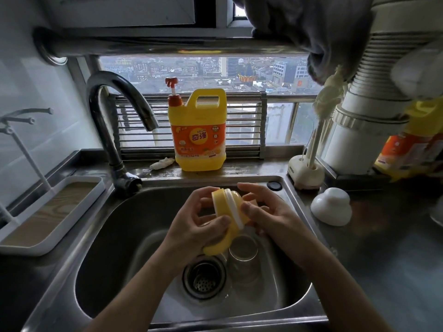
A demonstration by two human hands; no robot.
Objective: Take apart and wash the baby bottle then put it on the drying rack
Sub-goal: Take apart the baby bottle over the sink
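our left hand (194, 233) and right hand (271, 216) both grip the yellow bottle top (226, 209) over the sink (100, 236); the clear bottle (243, 251) lies beside the drain (203, 279).

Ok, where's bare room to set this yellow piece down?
Free: the sink floor left of the drain, the drying rack's wooden bed, the counter in front of the white dome. Crowded: right of the drain, where the clear bottle lies.

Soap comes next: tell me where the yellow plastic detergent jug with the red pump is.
Head view, centre: the yellow plastic detergent jug stands on the ledge behind the stainless steel sink, right of the curved metal faucet.
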